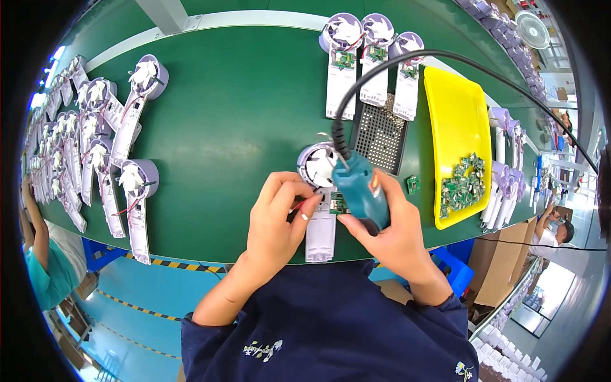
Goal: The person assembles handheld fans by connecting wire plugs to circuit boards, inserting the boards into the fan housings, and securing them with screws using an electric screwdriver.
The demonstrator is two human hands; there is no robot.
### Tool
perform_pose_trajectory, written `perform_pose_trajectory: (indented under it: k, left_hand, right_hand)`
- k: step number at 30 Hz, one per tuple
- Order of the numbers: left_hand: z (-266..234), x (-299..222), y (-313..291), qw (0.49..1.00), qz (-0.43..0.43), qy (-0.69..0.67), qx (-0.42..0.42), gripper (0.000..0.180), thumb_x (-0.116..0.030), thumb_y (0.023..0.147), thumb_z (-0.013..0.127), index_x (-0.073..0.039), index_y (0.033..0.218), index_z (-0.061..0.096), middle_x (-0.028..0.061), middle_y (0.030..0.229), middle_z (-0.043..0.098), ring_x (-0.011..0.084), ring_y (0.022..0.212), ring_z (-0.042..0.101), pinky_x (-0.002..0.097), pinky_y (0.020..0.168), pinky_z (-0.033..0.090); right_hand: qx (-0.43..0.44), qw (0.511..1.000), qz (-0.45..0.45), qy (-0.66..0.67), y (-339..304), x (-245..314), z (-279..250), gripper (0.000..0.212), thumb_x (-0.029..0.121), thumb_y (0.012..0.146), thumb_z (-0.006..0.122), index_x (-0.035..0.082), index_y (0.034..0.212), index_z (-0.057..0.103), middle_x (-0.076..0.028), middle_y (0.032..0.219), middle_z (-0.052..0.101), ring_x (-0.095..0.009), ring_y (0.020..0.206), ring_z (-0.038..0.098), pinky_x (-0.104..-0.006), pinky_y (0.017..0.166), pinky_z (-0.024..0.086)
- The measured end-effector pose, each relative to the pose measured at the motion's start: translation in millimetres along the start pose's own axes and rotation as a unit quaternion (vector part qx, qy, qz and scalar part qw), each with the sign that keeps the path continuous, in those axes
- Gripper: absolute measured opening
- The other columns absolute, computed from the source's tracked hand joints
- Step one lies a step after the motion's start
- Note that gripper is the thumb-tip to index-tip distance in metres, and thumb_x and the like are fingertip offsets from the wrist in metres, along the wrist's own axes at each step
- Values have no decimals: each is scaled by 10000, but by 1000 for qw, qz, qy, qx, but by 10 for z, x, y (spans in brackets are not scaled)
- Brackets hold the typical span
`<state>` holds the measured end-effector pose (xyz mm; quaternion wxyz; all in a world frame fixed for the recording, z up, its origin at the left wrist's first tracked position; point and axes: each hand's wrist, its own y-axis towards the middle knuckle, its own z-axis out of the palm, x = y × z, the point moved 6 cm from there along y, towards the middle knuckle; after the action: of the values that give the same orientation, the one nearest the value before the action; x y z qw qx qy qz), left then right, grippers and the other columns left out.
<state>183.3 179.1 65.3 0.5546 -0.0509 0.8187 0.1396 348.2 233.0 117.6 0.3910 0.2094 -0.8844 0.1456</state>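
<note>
Onlooker's view: person at near edge of green table (216,146), both hands busy on one white fan unit (320,240) lying right at that edge, fan end pointing to far edge. Left hand (275,219) bent over unit's left side, thumb and forefinger pinching red wire (297,205). Right hand (400,232) wrapped round teal power driver (363,191), thumb beside green circuit board (338,203) on unit; driver tip hidden, can't tell if it touches board. Black cable (445,58) arcs off driver toward right. Three fan units (342,89) with boards by far edge, right of middle; black perforated tray (377,141) just nearer. Yellow tray (453,105) along right edge, boards heaped in its near end; loose board (413,184) just left of it. More fan units (137,216) crowd left edge, co-worker's arm (38,223) there too
</note>
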Motion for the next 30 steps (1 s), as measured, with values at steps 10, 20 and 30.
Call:
perform_pose_trajectory:
  k: [10, 20, 30]
  left_hand:
    - [-29, 60, -40, 996, -80, -24, -17, 122, 49, 869, 700, 22, 967, 632, 105, 855, 654, 206, 716, 679, 289, 621, 554]
    - [-30, 100, -37, 995, -84, -59, -13, 122, 44, 868, 707, 8, 968, 646, 93, 868, 660, 180, 713, 675, 271, 605, 549]
    - [-17, 20, -38, 997, -12, -11, 79, 195, 86, 864, 677, -15, 1023, 729, 96, 1040, 579, 139, 718, 667, 259, 612, 517]
  right_hand:
    - [10, 999, -30, -18, -49, 71, 199, 680, 91, 765, 845, 12, 1346, 501, -173, 1180, 666, -290, 1051, 702, -348, 884, 550]
    - [-33, 999, 2, 10, -152, -37, 181, 687, 88, 763, 837, 49, 1354, 488, -155, 1216, 663, -311, 1048, 701, -360, 857, 559]
    - [-52, 950, 202, 231, -155, -345, 379, 540, 117, 826, 819, 10, 1255, 509, -57, 966, 710, -112, 865, 665, -278, 774, 532]
